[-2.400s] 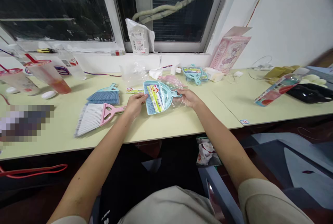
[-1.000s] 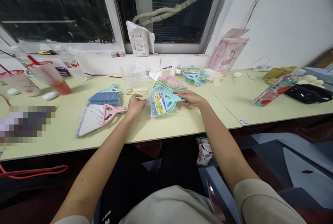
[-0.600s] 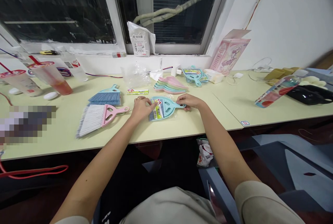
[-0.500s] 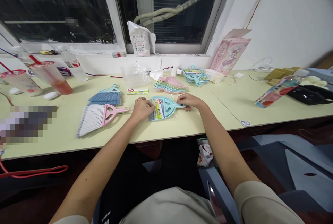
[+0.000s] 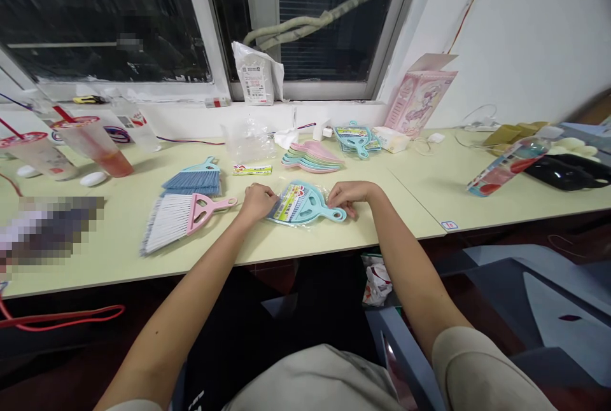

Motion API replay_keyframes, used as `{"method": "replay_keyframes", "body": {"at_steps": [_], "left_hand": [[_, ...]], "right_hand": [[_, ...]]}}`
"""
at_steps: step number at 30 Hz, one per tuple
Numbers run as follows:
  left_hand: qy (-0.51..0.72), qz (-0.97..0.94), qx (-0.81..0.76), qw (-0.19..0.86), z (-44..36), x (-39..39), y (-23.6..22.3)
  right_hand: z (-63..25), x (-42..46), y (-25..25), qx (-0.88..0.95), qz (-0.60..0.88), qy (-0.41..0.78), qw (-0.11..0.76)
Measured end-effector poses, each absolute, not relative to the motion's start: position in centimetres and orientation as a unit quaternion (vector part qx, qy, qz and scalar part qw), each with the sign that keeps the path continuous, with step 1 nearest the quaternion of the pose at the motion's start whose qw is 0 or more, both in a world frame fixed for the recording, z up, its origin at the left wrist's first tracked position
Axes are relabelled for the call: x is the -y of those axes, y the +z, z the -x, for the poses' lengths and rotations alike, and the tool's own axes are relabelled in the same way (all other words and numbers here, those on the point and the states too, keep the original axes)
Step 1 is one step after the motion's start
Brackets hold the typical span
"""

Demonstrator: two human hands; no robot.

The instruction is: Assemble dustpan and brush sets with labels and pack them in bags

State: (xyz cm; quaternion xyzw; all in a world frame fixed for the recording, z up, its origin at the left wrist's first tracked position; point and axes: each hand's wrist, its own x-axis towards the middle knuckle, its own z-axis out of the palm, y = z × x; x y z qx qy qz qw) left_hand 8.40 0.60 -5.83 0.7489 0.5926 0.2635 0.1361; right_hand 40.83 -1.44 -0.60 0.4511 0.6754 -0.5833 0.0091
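Observation:
A light-blue dustpan and brush set (image 5: 310, 203) with a printed label lies in a clear plastic bag on the table in front of me. My left hand (image 5: 258, 201) is closed on the left, bristle end of the bagged set. At the other end my right hand (image 5: 352, 195) has its fingers curled and pinched at the bag's edge, just above the handle. The handle tip shows under these fingers. Left of my left hand lie a pink brush with white bristles (image 5: 179, 220) and a blue hand brush (image 5: 193, 177).
Behind the set sit a stack of pastel dustpans (image 5: 312, 156), a label card (image 5: 252, 170) and a crumpled clear bag (image 5: 248, 137). More bagged blue sets (image 5: 356, 137) lie at the back. Drink cups (image 5: 93, 144) stand left; a bottle (image 5: 506, 166) lies right.
The bagged set has come down from my hands onto the table and turned, its handle now pointing slightly toward me. My right hand has shifted from the handle to the bag's edge.

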Motion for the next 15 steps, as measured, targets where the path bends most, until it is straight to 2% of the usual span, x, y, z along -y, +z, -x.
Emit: {"method": "replay_keyframes", "body": {"at_steps": [2, 4, 6, 9, 13, 15], "left_hand": [[0.248, -0.771, -0.577, 0.107, -8.3, -1.0, -6.2], [0.239, -0.788, -0.560, 0.092, -8.4, -1.4, -6.6], [0.238, -0.807, -0.532, 0.099, -8.6, -1.9, -6.8], [0.240, -0.836, -0.480, 0.114, -8.8, -2.8, -6.9], [0.244, -0.859, -0.439, 0.097, -8.7, -3.9, -6.4], [0.245, -0.865, -0.429, 0.087, -8.3, -4.2, -6.2]], "right_hand": [[-40.8, 1.8, 0.1, -0.678, -0.413, -0.602, 0.091], [-40.7, 1.7, 0.9, -0.692, -0.389, -0.596, 0.122], [-40.5, 1.1, 1.5, -0.725, -0.394, -0.564, 0.035], [-39.0, -0.9, 1.4, -0.743, -0.449, -0.462, -0.182], [-35.4, -4.1, -0.9, -0.749, -0.540, -0.305, -0.234], [-34.1, -5.2, -2.3, -0.742, -0.556, -0.294, -0.233]]}}
